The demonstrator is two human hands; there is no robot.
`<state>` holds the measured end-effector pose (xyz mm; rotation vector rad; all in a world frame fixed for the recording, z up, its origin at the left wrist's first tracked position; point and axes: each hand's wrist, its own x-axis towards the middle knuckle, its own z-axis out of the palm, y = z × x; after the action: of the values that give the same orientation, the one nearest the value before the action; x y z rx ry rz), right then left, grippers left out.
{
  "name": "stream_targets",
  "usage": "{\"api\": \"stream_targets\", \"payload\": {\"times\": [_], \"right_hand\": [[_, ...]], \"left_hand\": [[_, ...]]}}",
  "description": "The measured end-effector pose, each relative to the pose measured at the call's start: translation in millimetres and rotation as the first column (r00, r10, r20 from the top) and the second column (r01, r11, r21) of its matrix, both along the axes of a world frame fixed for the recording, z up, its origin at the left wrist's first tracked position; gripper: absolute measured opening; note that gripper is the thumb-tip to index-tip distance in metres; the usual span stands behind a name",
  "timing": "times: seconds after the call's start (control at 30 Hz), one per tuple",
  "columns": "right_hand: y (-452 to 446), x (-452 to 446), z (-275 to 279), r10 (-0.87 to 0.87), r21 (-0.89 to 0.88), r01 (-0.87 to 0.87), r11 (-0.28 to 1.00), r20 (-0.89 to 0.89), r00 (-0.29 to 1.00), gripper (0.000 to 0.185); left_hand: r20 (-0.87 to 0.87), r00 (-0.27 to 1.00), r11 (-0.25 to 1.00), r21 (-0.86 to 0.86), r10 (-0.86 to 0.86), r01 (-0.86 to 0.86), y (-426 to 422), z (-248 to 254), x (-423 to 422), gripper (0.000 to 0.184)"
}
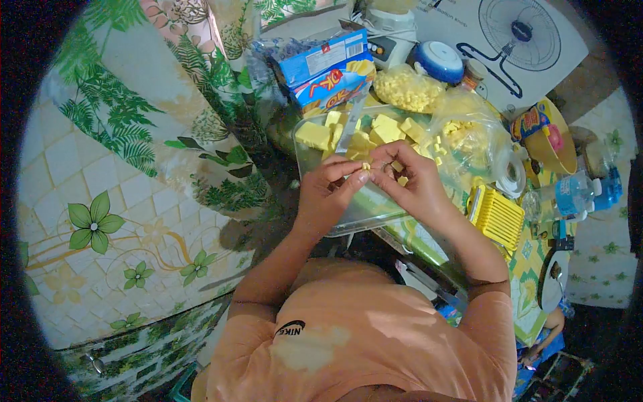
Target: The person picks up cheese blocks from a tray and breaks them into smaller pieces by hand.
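Note:
In front of my chest, over a clear plastic tray (303, 174), my left hand (328, 186) pinches a small yellow piece (366, 166) between thumb and fingertips. The fingertips of my right hand (414, 179) close on the same piece from the other side. Larger yellow blocks (313, 135) and small cut cubes lie in the tray just beyond my hands. A flat metal blade (349, 127) leans among the blocks, its lower end near my left fingers. Another small yellow cube (402, 181) shows beneath my right fingers.
Behind the tray stand a blue box (328, 67), a bag of yellow cubes (410, 88) and a blue bowl (439, 61). To the right are another plastic bag (469, 130), a yellow slotted rack (497, 218), a tape roll (512, 173) and a water bottle (569, 195).

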<state>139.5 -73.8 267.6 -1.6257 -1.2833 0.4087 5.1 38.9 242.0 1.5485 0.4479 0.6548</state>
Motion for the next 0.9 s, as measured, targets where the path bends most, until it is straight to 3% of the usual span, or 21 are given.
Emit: {"api": "stream_targets", "payload": {"times": [0.23, 0.53, 0.7, 0.77, 0.83, 0.9], "right_hand": [[1.7, -1.6, -1.0, 0.024, 0.033, -0.021, 0.999, -0.106, 0.994, 0.016], [0.6, 5.1, -4.2, 0.052, 0.035, -0.051, 0.998, -0.023, 0.998, 0.018], [4.3, 12.0, -4.5, 0.148, -0.005, -0.169, 0.986, -0.455, 0.878, 0.036], [5.8, 13.7, -2.2, 0.183, 0.034, -0.214, 0.976, -0.655, 0.733, 0.04], [7.5, 12.7, 0.8, 0.196, 0.102, -0.209, 0.973, -0.843, 0.502, 0.042], [7.6, 15.7, 0.5, 0.205, 0.098, -0.242, 0.965, -0.858, 0.471, 0.041]], "left_hand": [[0.007, 1.0, 0.998, -0.055, -0.016, 0.017, 2.1, 3.0, 0.7, 0.019], [0.057, 0.997, 0.99, -0.129, -0.055, 0.062, 1.7, 0.8, 2.7, 0.014], [0.034, 0.999, 0.992, -0.128, -0.009, 0.013, 4.1, -1.3, 2.2, 0.015], [-0.013, 1.0, 0.982, -0.189, 0.008, -0.01, 7.5, -0.5, 1.3, 0.016], [-0.069, 0.998, 0.951, -0.307, 0.01, -0.031, 10.9, 1.3, 0.1, 0.017], [-0.006, 1.0, 0.928, -0.373, 0.013, -0.014, 14.4, -6.3, 0.3, 0.018]]}}
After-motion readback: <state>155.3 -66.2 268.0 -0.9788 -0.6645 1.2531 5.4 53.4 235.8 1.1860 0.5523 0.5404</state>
